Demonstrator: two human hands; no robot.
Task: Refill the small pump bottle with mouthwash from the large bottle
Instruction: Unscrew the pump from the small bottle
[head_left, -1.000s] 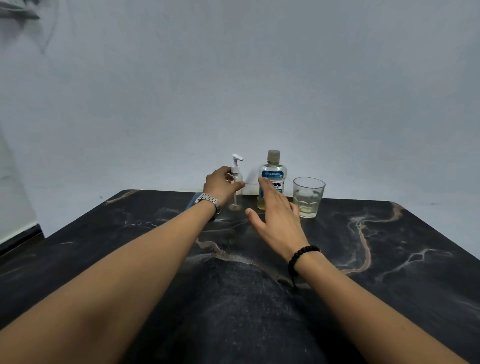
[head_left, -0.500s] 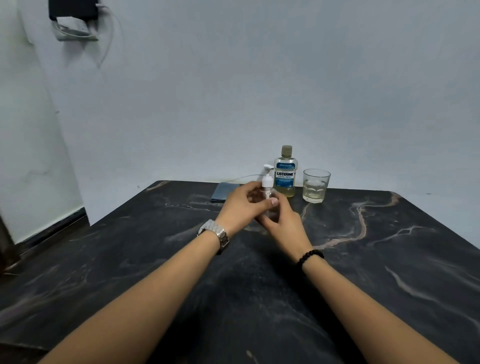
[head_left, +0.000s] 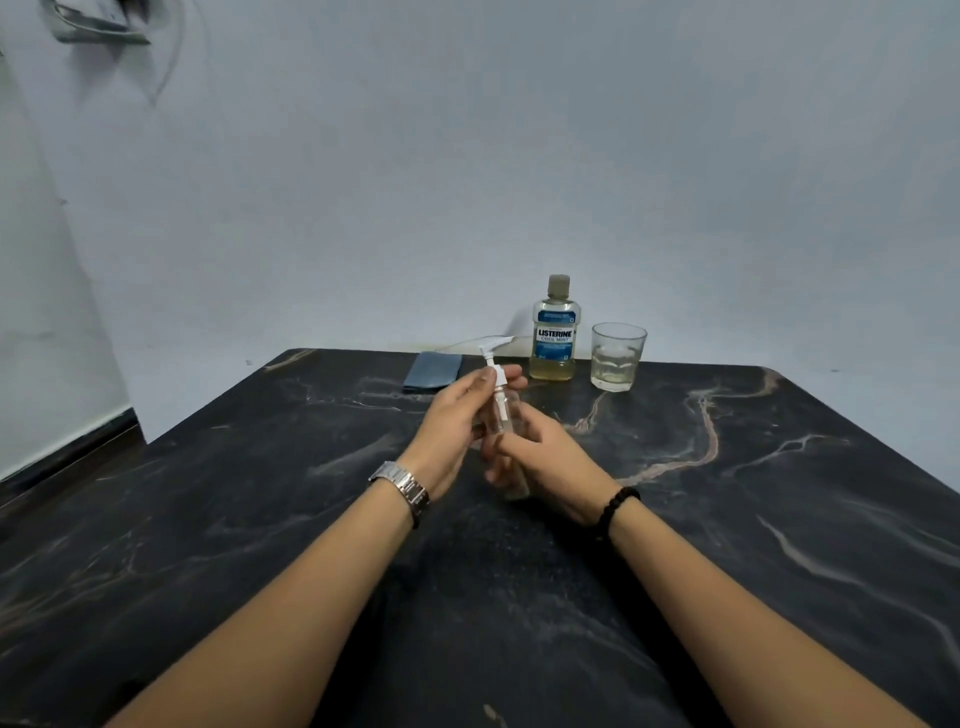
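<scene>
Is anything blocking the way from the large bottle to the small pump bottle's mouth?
Yes: the pump head sits in the small pump bottle, and the large bottle is capped.

1. The small pump bottle (head_left: 503, 415) is clear plastic with a white pump head (head_left: 493, 349). It is held above the dark table, roughly upright and leaning slightly, its nozzle pointing right. Its body looks see-through with no coloured liquid to be made out; part of it is hidden by fingers.
2. The large bottle (head_left: 555, 332) stands upright at the table's far edge, beyond the pump bottle and well apart from it. It is clear with a blue Listerine label and a greyish cap screwed on. Pale yellow liquid shows near its base and above the label.
</scene>
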